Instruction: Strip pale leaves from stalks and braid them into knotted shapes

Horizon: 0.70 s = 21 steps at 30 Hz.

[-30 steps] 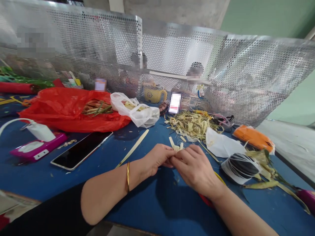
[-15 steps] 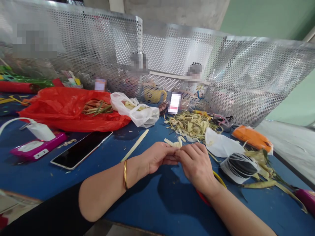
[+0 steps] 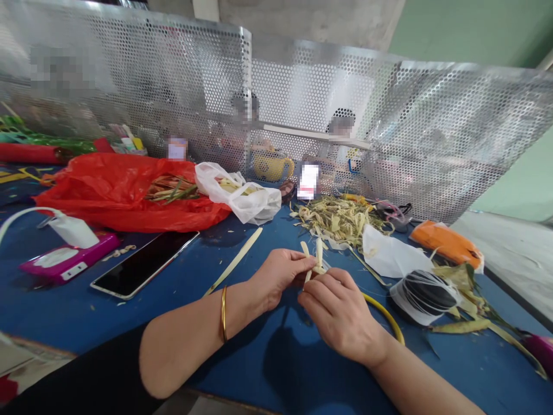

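Above the blue tabletop [image 3: 242,369], your left hand [image 3: 276,279] pinches the crossed pale leaf strips [image 3: 319,251]; a steady, light pinch should best spare the fibres. Your right hand [image 3: 341,311] is curled at their near end, fingertips hidden, so its grip cannot be told; it partly covers a yellow curved band [image 3: 394,323].

Left hand [image 3: 281,275] with thumb pressed to fingers, right hand [image 3: 339,311] just beside it, knuckles up, fingers curled, left forearm [image 3: 185,346] and right forearm [image 3: 419,377] slanting inward
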{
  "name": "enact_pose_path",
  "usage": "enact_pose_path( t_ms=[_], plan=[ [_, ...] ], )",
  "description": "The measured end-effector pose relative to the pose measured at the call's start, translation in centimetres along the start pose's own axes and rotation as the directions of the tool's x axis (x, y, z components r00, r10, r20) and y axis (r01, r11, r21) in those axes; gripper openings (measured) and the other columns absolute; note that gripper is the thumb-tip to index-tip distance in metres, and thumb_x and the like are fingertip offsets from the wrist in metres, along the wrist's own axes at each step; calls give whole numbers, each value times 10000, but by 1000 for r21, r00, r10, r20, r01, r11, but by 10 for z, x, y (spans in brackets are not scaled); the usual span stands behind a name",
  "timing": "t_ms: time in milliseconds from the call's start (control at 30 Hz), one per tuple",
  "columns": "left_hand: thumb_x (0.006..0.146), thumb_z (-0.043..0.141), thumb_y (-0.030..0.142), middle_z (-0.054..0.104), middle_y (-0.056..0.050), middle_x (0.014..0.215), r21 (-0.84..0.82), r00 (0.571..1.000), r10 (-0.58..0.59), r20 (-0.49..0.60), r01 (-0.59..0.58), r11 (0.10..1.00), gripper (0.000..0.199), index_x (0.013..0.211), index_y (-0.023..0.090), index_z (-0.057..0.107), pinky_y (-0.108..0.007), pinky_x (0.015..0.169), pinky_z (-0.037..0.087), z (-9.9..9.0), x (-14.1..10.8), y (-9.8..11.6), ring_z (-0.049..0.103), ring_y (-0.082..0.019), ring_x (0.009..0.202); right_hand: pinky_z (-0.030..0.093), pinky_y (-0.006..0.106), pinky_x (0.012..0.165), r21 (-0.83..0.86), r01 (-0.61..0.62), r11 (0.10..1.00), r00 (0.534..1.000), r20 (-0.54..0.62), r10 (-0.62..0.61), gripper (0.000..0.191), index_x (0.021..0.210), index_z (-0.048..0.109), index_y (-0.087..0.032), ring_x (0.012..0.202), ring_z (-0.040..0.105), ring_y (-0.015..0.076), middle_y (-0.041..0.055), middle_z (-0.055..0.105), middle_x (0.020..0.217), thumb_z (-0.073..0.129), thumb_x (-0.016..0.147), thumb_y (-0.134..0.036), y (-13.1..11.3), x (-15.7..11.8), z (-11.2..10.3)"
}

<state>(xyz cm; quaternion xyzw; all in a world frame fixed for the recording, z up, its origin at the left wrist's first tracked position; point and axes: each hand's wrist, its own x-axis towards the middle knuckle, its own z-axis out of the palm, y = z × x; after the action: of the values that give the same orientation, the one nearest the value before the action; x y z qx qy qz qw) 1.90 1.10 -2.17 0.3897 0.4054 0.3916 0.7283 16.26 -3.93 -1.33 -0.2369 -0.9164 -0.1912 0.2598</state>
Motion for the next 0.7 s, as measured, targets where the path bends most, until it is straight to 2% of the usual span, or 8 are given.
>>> enact_pose_path(
  t_ms=[100,167,200,267,333,400,467,700],
  plan=[
    [635,817,343,652,-9,616,1,999,34,1,-34,999,258,686,118,701,-210,570,424,-2,0,2,543,-81,542,397,340,822,160,-105,982,993,-34,112,221,861,633,-186,777,564,167,43,662,815,437,955,-149,2,1,0],
    [618,829,346,663,-16,626,23,999,48,-5,-48,999,269,702,122,705,-227,601,458,-2,-1,6,584,-102,564,422,332,782,326,-325,888,923,-94,373,151,881,634,-204,800,582,174,43,659,839,498,941,-227,9,1,0],
    [621,827,348,677,-25,645,44,999,46,-3,-46,998,272,722,124,711,-243,622,476,-2,-2,8,611,-119,584,433,323,750,412,-459,787,832,-110,543,145,871,631,-207,790,583,178,42,651,827,517,932,-273,13,1,1],
    [641,816,352,705,-43,693,97,1000,24,12,-25,995,273,767,130,721,-272,658,499,-2,-4,11,652,-149,621,439,296,660,571,-658,492,568,-53,821,196,834,617,-204,713,562,173,29,620,756,539,906,-368,24,0,4],
    [659,804,366,717,-52,717,156,999,-5,41,-1,988,277,778,130,723,-281,667,503,-1,-5,13,663,-157,627,413,267,565,681,-709,181,387,161,908,282,802,609,-193,599,505,148,1,569,654,592,839,-471,32,-1,8],
    [676,785,420,720,-61,717,202,998,-25,66,12,979,318,780,126,720,-276,655,498,0,-7,13,663,-156,617,376,245,508,726,-687,-34,363,384,849,350,724,596,-181,523,447,119,-27,508,563,652,764,-524,36,-2,11],
    [705,732,520,728,-78,737,213,995,-54,87,34,976,410,809,124,717,-278,650,496,0,-7,12,669,-161,619,366,236,494,750,-650,-121,385,463,799,372,647,564,-181,499,432,104,-37,488,529,686,730,-522,35,-1,13],
    [657,773,506,720,-52,743,234,987,-82,135,49,971,397,805,144,698,-236,602,478,-3,-4,3,636,-123,606,403,249,508,792,-610,-24,419,348,838,299,663,549,-200,513,486,118,-33,533,581,670,741,-462,26,3,13]
  ],
)
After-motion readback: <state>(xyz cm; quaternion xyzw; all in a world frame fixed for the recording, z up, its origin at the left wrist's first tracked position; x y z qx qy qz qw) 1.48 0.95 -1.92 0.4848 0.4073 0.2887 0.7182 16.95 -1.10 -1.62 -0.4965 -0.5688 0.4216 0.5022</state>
